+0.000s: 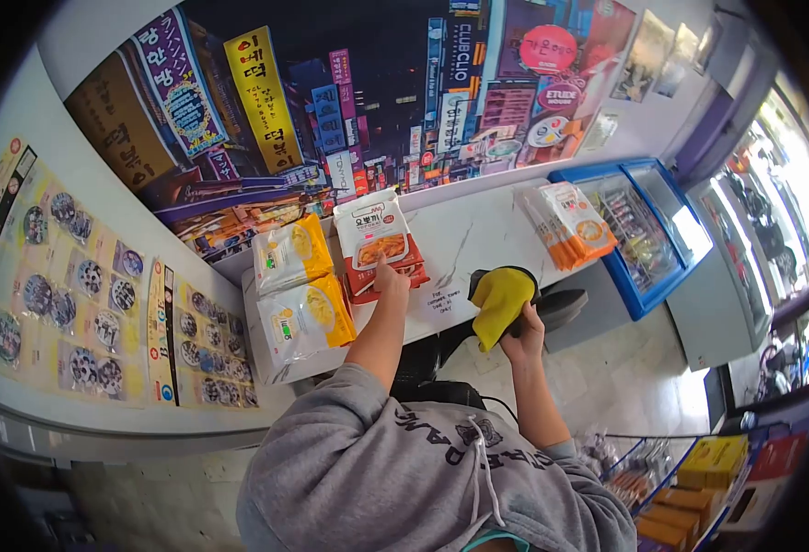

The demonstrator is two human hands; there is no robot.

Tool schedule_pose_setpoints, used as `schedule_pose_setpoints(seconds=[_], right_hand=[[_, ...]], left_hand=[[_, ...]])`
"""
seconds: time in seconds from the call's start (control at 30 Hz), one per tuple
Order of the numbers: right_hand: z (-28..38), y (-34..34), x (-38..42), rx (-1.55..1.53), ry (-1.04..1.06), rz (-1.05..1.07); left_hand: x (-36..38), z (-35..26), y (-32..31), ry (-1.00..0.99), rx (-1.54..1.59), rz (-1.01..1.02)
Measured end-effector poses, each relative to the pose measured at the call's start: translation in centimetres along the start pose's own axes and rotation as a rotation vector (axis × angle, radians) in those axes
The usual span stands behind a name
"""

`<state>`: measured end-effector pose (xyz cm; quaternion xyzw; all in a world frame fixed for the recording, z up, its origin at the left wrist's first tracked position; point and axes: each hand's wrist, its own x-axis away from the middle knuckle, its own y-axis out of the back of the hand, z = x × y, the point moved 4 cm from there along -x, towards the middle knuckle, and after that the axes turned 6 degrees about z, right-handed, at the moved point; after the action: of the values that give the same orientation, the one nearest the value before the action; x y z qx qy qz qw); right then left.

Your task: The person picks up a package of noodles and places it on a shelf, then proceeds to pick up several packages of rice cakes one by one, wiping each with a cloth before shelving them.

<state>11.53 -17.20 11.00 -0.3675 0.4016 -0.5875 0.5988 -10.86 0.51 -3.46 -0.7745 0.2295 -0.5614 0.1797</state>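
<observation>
My left hand (392, 276) rests on the front of a red and white food packet (368, 221), with a finger stretched out across its picture. That packet lies on top of at least one similar red packet on the white counter. In my right hand (526, 337) is a yellow cloth (504, 300), gripped at its lower right edge and hanging bunched beside the counter's front edge. Left of the red packets lie orange and clear packets (305, 317) in two groups. The fingertips of my right hand are partly hidden by the cloth.
Another stack of orange and white packets (566, 225) stands at the counter's (450, 230) right end. Beyond it is a blue-framed freezer (639, 235). Badge sheets (73, 294) hang on the left wall. A dark chair (418, 363) sits under the counter; boxed goods (713, 460) are at lower right.
</observation>
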Motion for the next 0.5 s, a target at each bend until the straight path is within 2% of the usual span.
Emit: schedule_pose_setpoints(seconds=[0.1, 0.17, 0.2, 0.27, 0.3, 0.33, 0.4, 0.47, 0.5], right_hand=[[1.4, -2.1, -2.5, 0.046, -0.088, 0.094], [2.6, -2.7, -4.5, 0.06, -0.149, 0.178], [3.1, -2.7, -5.6, 0.101, -0.178, 0.222], [3.6, -3.0, -7.7, 0.128, -0.234, 0.279], [3.4, -3.6, -8.7, 0.191, -0.249, 0.314], [3.0, -4.1, -9.7, 0.253, -0.262, 0.35], [-0.1, -3.4, -11.3, 0.656, -0.242, 0.501], [-3.0, -7.9, -10.3, 1.203, 0.093, 0.974], [-4.5, -9.4, -8.5, 1.486, 0.242, 1.091]], left_hand=[[0.1, 0.3, -0.5, -0.067, 0.121, -0.026], [-1.9, 0.4, -0.4, -0.016, 0.14, 0.26], [-2.1, 0.6, 0.5, -0.04, 0.16, 0.249], [-1.7, 1.2, 1.8, -0.01, 0.168, 0.566], [2.5, 0.9, 1.8, -0.05, 0.172, 0.67], [5.6, 0.8, 2.3, -0.078, 0.179, 0.659], [10.8, 0.9, 3.0, -0.146, 0.054, 0.796], [13.7, 1.0, 4.4, -0.166, -0.017, 0.808], [14.9, 1.0, 4.9, -0.182, -0.001, 0.838]])
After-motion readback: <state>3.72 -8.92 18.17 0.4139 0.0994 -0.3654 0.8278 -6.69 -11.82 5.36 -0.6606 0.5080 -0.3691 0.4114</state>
